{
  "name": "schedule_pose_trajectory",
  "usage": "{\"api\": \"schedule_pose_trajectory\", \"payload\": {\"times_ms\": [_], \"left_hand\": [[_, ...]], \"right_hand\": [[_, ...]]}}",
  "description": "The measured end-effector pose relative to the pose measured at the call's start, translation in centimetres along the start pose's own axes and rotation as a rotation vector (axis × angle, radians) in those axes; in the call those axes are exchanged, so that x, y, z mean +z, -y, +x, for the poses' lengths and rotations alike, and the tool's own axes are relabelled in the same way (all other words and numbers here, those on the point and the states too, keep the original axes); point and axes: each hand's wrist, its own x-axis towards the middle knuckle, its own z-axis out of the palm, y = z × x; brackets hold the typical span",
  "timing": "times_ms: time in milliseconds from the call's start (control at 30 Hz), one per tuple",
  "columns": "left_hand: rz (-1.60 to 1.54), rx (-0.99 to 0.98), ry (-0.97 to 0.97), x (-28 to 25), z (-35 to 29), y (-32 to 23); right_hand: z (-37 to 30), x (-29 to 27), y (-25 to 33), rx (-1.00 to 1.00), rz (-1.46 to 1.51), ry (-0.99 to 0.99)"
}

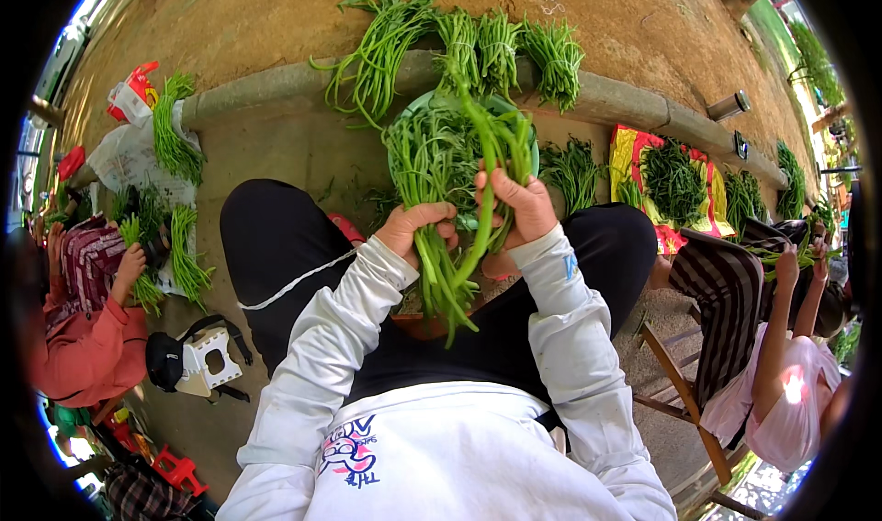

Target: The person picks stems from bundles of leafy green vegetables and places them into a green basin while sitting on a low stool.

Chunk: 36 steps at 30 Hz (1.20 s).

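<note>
Left fingers are wrapped around a bunch of greens, right fingers around thicker stalks, both held before the basin. Lightness, floppy leaves and easily snapped stems are to be expected; the gathered stems are best gripped gently.

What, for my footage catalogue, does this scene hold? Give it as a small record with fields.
Left grip: closed around a bunch of long-stemmed leafy greens
Right grip: closed on thick green stems
Beyond: round green basin, partly hidden by greens
Kerb: row of green bunches lying over it
Right side: red-and-yellow sack with greens on it
Others: coral sleeve at left, pink top at right
</note>
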Motion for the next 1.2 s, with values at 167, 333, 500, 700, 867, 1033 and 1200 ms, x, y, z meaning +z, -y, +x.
{"api": "schedule_pose_trajectory", "payload": {"times_ms": [167, 333, 500, 700, 867, 1033, 1200], "left_hand": [[0.156, 0.144, -0.21, 0.2, 0.3, -1.2], [0.081, 0.35, -0.158, 1.5, -0.1, -2.3], [0.135, 0.522, -0.089, 2.4, -0.4, -2.1], [0.378, 0.661, -0.118, 2.3, 0.6, -0.7], [0.433, 0.658, -0.126, 3.2, 0.0, -0.4], [0.64, 0.755, -0.195, 2.3, 0.3, -0.2], [0.616, 0.631, -0.188, 2.9, 0.1, -0.4]], "right_hand": [[0.2, -1.4, 2.2, -0.011, 0.153, 0.075], [0.5, -2.7, 1.7, 0.025, 0.125, 0.136], [0.0, -1.0, 0.9, 0.124, 0.07, 0.17], [-0.3, 0.4, 0.3, 0.173, -0.043, 0.183], [-0.1, 0.8, -0.2, 0.131, -0.18, 0.153], [0.0, 0.9, -1.0, 0.044, -0.287, 0.114], [-0.3, 1.3, -1.0, -0.124, -0.419, 0.14]]}}
